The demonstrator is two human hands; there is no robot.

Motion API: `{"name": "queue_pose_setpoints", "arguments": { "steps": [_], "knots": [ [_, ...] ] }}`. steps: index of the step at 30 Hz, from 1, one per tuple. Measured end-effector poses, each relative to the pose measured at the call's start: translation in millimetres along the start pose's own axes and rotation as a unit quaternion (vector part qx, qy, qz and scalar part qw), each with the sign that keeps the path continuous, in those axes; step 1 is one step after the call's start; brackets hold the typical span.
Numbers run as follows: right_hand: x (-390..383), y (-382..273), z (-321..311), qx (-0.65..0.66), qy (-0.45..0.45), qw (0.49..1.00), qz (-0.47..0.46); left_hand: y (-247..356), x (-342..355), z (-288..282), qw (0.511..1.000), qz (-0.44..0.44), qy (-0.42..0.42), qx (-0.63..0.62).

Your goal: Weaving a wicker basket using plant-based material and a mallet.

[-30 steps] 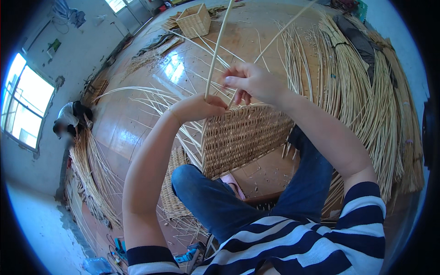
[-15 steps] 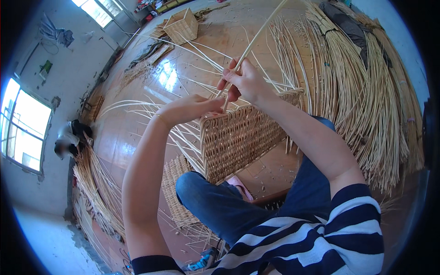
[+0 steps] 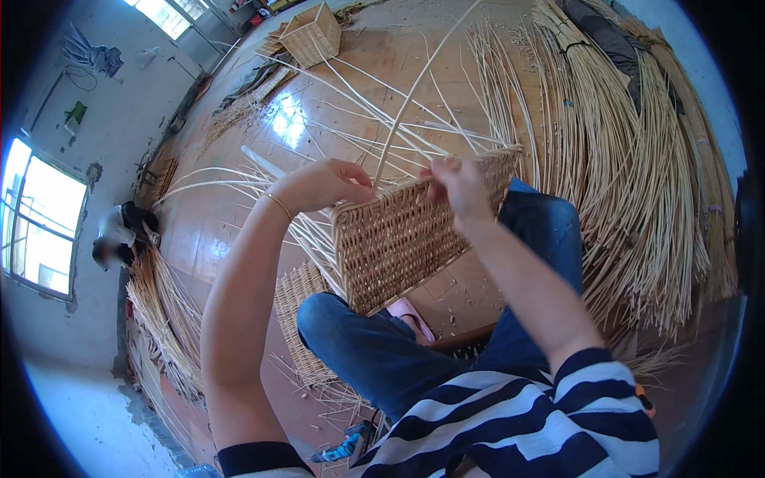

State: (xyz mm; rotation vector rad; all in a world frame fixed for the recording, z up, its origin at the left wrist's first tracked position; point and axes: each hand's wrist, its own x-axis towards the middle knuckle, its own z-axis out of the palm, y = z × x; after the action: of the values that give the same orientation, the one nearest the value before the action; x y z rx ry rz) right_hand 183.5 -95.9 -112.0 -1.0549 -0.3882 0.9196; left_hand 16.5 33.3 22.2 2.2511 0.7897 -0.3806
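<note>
Left grip (image 3: 328, 182) half-curled, right grip (image 3: 464, 190) blurred, at wicker basket (image 3: 402, 243) — can't tell either's hold.

Cool daylight enters through the blown-out left window (image 3: 49, 219) and the upper window (image 3: 162, 16); glare whitens the floor (image 3: 288, 119). Blur softens the right hand (image 3: 464, 190). Fisheye distortion bends straight lines near black corners.

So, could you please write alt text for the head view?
A left hand and a blurred right hand at the rim of a woven panel, a cane standing between them. Cane bundles lie at right; another person is at left.
</note>
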Motion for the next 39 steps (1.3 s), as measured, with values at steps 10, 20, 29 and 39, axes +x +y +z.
{"name": "queue_pose_setpoints", "arguments": {
  "steps": [10,20,29,39],
  "knots": [
    [-32.0,35.1,-3.2,0.096,0.060,0.992,0.052,20.0,-17.1,38.6,0.977,0.056,0.147,0.143],
    [-66.4,28.2,14.2,0.135,0.068,0.988,-0.020,30.0,-48.4,73.9,0.940,0.001,0.320,0.118],
    [-111.9,-15.6,63.0,0.180,-0.043,0.965,-0.188,-9.7,-113.8,93.1,0.893,0.108,0.433,-0.059],
    [-74.2,18.8,48.3,0.056,-0.051,0.984,-0.160,-40.2,-74.8,115.0,0.891,0.072,0.417,-0.166]
  ]
}}
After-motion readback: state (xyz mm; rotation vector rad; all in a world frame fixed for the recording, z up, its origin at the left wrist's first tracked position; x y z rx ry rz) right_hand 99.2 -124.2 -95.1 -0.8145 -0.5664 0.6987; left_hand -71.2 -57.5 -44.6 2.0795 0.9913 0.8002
